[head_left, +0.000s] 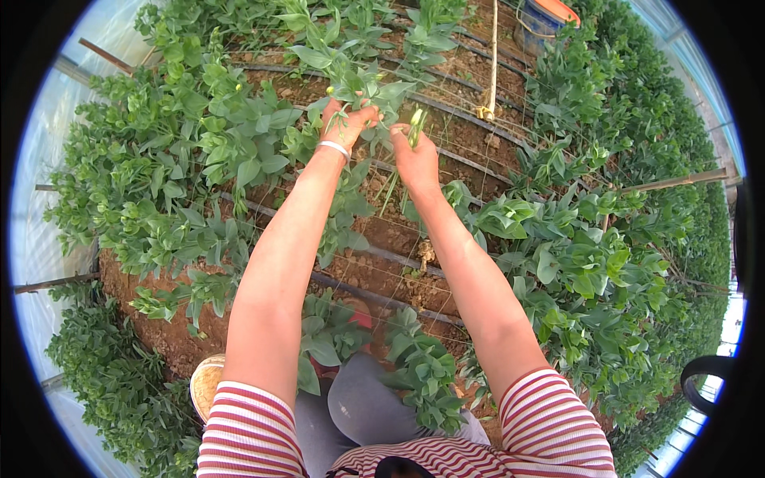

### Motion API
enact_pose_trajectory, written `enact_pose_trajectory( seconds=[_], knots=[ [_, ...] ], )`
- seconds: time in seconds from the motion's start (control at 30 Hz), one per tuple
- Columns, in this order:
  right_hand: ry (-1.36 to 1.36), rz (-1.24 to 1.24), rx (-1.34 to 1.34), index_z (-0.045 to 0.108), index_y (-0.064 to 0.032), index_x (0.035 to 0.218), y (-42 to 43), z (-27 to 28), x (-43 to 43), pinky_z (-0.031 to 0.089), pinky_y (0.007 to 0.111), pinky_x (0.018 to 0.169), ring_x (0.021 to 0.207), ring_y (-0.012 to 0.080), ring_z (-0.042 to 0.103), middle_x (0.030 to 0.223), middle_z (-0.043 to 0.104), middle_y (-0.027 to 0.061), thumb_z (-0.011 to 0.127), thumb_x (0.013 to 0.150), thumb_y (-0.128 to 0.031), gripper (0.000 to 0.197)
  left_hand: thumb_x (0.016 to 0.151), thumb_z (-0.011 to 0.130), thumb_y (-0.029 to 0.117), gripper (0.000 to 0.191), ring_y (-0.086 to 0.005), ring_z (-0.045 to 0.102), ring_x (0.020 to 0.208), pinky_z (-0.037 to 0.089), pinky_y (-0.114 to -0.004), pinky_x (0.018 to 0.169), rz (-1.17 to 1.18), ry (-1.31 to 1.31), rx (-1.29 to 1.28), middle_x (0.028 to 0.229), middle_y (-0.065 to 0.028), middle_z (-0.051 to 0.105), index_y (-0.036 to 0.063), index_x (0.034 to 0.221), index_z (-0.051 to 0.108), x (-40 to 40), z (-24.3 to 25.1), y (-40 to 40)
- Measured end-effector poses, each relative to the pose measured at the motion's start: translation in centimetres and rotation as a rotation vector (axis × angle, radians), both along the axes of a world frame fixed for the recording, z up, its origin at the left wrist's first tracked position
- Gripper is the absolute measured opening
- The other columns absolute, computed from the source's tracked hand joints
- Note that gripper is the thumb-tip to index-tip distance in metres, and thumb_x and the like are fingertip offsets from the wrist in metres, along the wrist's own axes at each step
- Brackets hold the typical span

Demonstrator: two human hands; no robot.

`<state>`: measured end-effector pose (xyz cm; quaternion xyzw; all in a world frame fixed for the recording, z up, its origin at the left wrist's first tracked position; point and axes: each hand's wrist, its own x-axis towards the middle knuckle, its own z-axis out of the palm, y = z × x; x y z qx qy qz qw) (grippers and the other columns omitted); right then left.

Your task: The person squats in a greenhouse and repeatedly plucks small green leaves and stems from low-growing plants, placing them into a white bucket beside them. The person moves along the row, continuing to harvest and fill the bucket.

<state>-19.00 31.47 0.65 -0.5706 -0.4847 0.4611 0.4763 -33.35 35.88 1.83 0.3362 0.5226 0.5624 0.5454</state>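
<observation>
My left hand (352, 122), with a white band at its wrist, has its fingers closed around the upper part of a leafy green plant (337, 63). Small yellowish buds show beside the fingers. Just to the right, my right hand (416, 156) grips a small bundle of thin green stems (416, 119). Their pale ends stick up above the fist, and the other ends hang below it. The right thumb and forefinger are close to the plant under my left hand; whether they touch it is unclear.
String netting (388, 287) and dark irrigation tubes (382, 299) cross the brown soil (382, 236). Dense plants (597, 257) grow on both sides. A wooden stick (493, 60) stands ahead, near a blue bucket (538, 27) with an orange rim. Plastic sheeting (45, 197) borders the left.
</observation>
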Motion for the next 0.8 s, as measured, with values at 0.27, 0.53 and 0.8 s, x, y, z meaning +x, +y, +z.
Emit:
enact_pose_trajectory(
  seconds=[0.27, 0.53, 0.8],
  knots=[
    [0.732, -0.198, -0.45, 0.058, -0.0059, 0.118, 2.8, -1.6, 0.4, 0.037, 0.028, 0.05, 0.058, 0.0111, 0.042, 0.073, 0.051, -0.0008, 0.06, 0.094, -0.025, 0.031, 0.081, 0.076, 0.0, 0.043, -0.0203, 0.071, 0.081, 0.058, -0.031, 0.072, 0.023, -0.068, -0.021, 0.098, -0.0093, 0.067, 0.002, 0.12, 0.057, -0.6, 0.1, -0.7],
    [1.039, 0.358, -0.121, 0.051, -0.0112, 0.087, 2.0, 5.5, 4.9, 0.027, 0.025, 0.046, 0.049, 0.0071, 0.029, 0.065, 0.041, -0.0034, 0.051, 0.095, -0.029, 0.02, 0.079, 0.083, 0.016, 0.045, -0.0133, 0.066, 0.078, 0.052, -0.027, 0.066, 0.091, 0.132, -0.103, 0.098, -0.0059, 0.069, 0.0052, 0.118, 0.063, -0.4, 0.3, -1.1],
    [0.572, 0.318, 0.074, 0.058, -0.0099, 0.126, 2.3, 11.3, 2.3, 0.036, 0.023, 0.05, 0.057, 0.0061, 0.045, 0.07, 0.05, -0.0042, 0.063, 0.094, -0.017, 0.033, 0.081, 0.076, 0.007, 0.033, -0.0122, 0.06, 0.09, 0.049, -0.031, 0.082, 0.201, 0.248, 0.329, 0.103, -0.0031, 0.063, 0.0038, 0.11, 0.062, -0.2, 0.6, -0.1]
  ],
)
